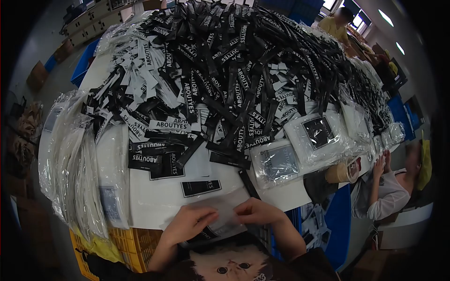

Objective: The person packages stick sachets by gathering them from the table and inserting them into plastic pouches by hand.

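At the near edge of the white table, a translucent plastic bag [227, 202] with a black printed panel is stretched between my two hands. My left hand [193, 222] has thumb and fingers closed at the bag's left side. On the right side, my right hand [257, 211] pinches the bag near its top. Just beyond it lies a flat black packet [201, 188] with white print. Farther in, a big heap of slim black and white sachets [229, 65] marked ABOUTYES spreads across the table. One black sachet [248, 183] lies near my right hand.
Stacks of clear plastic bags [77, 164] line the table's left edge. More bagged packs [276, 161] lie at right, near a cup [342, 172]. A yellow crate [123, 242] and a blue bin [338, 225] stand below. A co-worker [390, 193] sits at right; another person [333, 27] is farther back.
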The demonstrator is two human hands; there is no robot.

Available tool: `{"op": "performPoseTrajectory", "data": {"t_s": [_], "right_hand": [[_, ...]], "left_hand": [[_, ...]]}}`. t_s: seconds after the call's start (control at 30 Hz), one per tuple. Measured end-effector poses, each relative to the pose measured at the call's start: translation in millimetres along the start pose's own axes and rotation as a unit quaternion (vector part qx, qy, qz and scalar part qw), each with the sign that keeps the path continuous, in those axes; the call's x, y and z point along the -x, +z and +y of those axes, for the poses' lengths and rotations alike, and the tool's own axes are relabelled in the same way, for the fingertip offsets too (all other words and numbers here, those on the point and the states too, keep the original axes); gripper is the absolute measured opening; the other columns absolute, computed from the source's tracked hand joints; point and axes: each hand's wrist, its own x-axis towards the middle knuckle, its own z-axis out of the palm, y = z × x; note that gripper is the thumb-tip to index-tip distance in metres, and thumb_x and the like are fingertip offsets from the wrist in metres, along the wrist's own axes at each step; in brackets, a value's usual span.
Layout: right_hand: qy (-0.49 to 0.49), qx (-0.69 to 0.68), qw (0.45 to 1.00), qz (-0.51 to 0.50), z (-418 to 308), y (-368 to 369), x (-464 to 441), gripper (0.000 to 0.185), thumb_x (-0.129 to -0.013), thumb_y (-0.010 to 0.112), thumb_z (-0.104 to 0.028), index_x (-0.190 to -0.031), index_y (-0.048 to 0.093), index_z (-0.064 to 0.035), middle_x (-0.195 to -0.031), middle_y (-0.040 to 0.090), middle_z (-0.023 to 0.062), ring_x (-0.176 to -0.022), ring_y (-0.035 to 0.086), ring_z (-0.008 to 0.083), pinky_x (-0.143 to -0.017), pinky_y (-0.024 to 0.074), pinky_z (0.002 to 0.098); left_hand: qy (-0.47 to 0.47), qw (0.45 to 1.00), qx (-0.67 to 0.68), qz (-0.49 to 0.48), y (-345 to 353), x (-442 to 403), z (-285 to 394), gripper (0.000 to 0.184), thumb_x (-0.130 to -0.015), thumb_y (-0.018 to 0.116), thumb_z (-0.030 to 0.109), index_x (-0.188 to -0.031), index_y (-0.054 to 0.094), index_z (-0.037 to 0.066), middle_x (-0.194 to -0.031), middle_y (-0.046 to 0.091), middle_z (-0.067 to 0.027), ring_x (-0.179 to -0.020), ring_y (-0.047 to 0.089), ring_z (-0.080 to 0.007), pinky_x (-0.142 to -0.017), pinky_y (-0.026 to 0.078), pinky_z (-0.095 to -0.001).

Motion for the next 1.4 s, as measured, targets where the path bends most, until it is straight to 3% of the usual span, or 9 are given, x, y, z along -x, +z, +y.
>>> {"op": "performPoseTrajectory", "data": {"t_s": [0.2,0.27,0.4,0.7,0.9,1.1,1.17,1.3,1.4], "right_hand": [[-0.015,0.083,0.988,-0.131,-2,-1,-17,0.023,-0.08,0.066,-0.013,-0.096,0.064,0.0025,-0.079,0.064,0.0024,-0.072,0.054,0.0065,-0.064,0.0441,0.0236],[-0.066,-0.129,0.988,0.046,11,-4,-11,0.021,-0.079,0.067,-0.01,-0.095,0.064,0.0029,-0.075,0.062,0.0033,-0.071,0.054,0.0056,-0.063,0.0434,0.023],[-0.23,-0.058,0.965,0.112,-19,31,-2,0.015,-0.079,0.065,-0.006,-0.091,0.065,0.0029,-0.069,0.06,0.0036,-0.064,0.054,0.0068,-0.057,0.0412,0.0221],[-0.225,0.062,0.954,0.189,-10,24,8,0.011,-0.078,0.069,-0.006,-0.085,0.068,0.0019,-0.074,0.066,0.0059,-0.064,0.058,0.0084,-0.056,0.044,0.0225],[-0.161,0.047,0.943,0.289,-1,10,54,0.013,-0.078,0.066,-0.003,-0.09,0.068,0.0019,-0.082,0.068,0.0094,-0.073,0.063,0.0126,-0.066,0.0485,0.0219],[0.056,0.26,0.923,0.277,-49,-31,154,0.025,-0.075,0.069,-0.01,-0.097,0.064,0.0013,-0.082,0.067,0.0122,-0.069,0.064,0.0208,-0.066,0.0502,0.0276],[-0.052,0.594,0.741,0.309,-61,-28,138,0.035,-0.072,0.07,-0.006,-0.105,0.06,0.0014,-0.093,0.066,0.0119,-0.081,0.065,0.0214,-0.072,0.0507,0.0287],[0.026,0.264,0.908,0.325,-47,-9,48,0.043,-0.069,0.071,-0.008,-0.108,0.057,0.001,-0.092,0.062,0.0163,-0.083,0.061,0.0308,-0.074,0.0488,0.0368],[-0.101,0.474,0.782,0.393,-8,-2,0,0.035,-0.073,0.066,-0.008,-0.105,0.056,0.0,-0.086,0.062,0.017,-0.079,0.06,0.0339,-0.068,0.0483,0.0398]], "left_hand": [[-0.034,0.999,-0.031,-0.023,-1,3,7,0.016,-0.083,0.064,0.016,-0.085,0.062,0.001,-0.068,0.059,-0.0143,-0.054,0.052,-0.0304,-0.051,0.044,-0.0299],[-0.079,0.994,-0.064,-0.03,-6,3,6,0.016,-0.082,0.065,0.016,-0.083,0.062,0.001,-0.067,0.06,-0.0128,-0.052,0.053,-0.0265,-0.051,0.044,-0.0289],[-0.045,0.987,0.119,0.101,0,3,-4,0.011,-0.081,0.066,0.009,-0.083,0.063,-0.001,-0.066,0.061,-0.0047,-0.057,0.053,-0.0078,-0.05,0.041,-0.0237],[0.045,0.987,0.12,0.093,21,-2,3,0.01,-0.084,0.059,0.006,-0.091,0.063,-0.001,-0.071,0.058,-0.0111,-0.058,0.054,-0.0222,-0.054,0.042,-0.0285],[0.038,0.993,0.024,-0.106,36,-11,4,0.02,-0.088,0.055,0.013,-0.103,0.059,0.001,-0.09,0.062,-0.0128,-0.076,0.058,-0.0314,-0.064,0.047,-0.035],[0.085,0.973,-0.148,0.156,10,-28,-26,0.036,-0.078,0.066,0.012,-0.11,0.055,0.001,-0.105,0.059,-0.0144,-0.097,0.056,-0.0326,-0.082,0.045,-0.0381],[0.084,0.959,-0.176,0.204,0,-37,-37,0.039,-0.076,0.068,0.011,-0.111,0.055,0.001,-0.107,0.059,-0.0138,-0.1,0.054,-0.0321,-0.085,0.044,-0.0385],[0.061,0.916,-0.316,0.239,-5,-47,-44,0.038,-0.072,0.07,0.011,-0.107,0.059,-0.001,-0.115,0.056,-0.0097,-0.103,0.047,-0.0266,-0.086,0.035,-0.0356],[0.068,0.917,-0.334,0.205,-14,-41,-55,0.037,-0.072,0.069,0.011,-0.106,0.059,-0.002,-0.113,0.057,-0.0095,-0.097,0.048,-0.025,-0.08,0.036,-0.0348]]}}
